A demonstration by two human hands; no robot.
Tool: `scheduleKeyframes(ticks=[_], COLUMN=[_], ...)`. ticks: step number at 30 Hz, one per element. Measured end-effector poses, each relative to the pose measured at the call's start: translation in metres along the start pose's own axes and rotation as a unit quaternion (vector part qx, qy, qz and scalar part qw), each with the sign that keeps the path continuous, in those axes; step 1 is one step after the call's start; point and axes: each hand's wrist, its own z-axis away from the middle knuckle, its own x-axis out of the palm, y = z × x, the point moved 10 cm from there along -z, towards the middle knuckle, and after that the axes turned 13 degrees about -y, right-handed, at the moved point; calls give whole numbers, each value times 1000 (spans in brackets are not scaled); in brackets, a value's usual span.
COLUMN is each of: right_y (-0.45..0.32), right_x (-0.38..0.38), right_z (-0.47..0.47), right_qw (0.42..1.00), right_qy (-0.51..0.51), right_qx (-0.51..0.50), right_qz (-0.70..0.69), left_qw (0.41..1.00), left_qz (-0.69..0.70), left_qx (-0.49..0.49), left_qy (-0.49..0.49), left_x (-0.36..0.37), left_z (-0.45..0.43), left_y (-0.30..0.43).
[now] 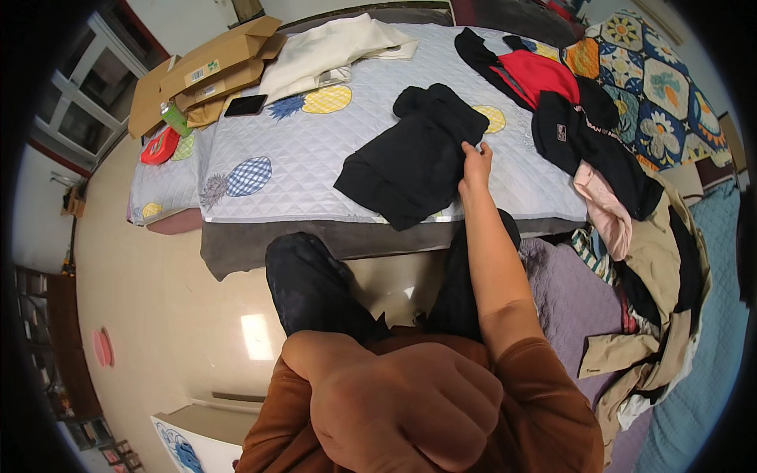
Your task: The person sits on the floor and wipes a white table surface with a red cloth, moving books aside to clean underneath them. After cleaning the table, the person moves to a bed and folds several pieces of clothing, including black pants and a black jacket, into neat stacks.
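Note:
A black cloth garment (414, 151), folded into a compact shape, lies at the near edge of the quilted cover. At its right edge is my right hand (476, 165), thumb and fingers touching the cloth; whether they pinch it is unclear. My left hand (408, 408) is raised close to the camera, its fingers curled into a fist with nothing visible in it. It hides part of my brown shirt.
Cardboard boxes (219, 59), a smartphone (245, 106), a green spray can (174, 118) and a red container (159, 146) sit at left. White fabric (337, 50) lies behind. A black-and-red jacket (541, 77) and piled clothes (650, 260) occupy the right.

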Motion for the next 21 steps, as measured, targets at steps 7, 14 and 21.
scheduleKeyframes(ticks=[7,14,21], right_y=[49,1,-23], right_x=[6,68,149], right_z=[-44,-3,175], right_qw=[968,944,612], right_qy=[-91,-282,-497], right_qx=[143,31,-333], right_qz=[-188,-167,517], left_qw=[999,989,696], left_qz=[-26,16,-285], left_qx=[0,-141,-433], left_qy=[42,-40,497], left_x=[25,-5,-219], left_z=[9,38,308], left_y=[13,0,-19])
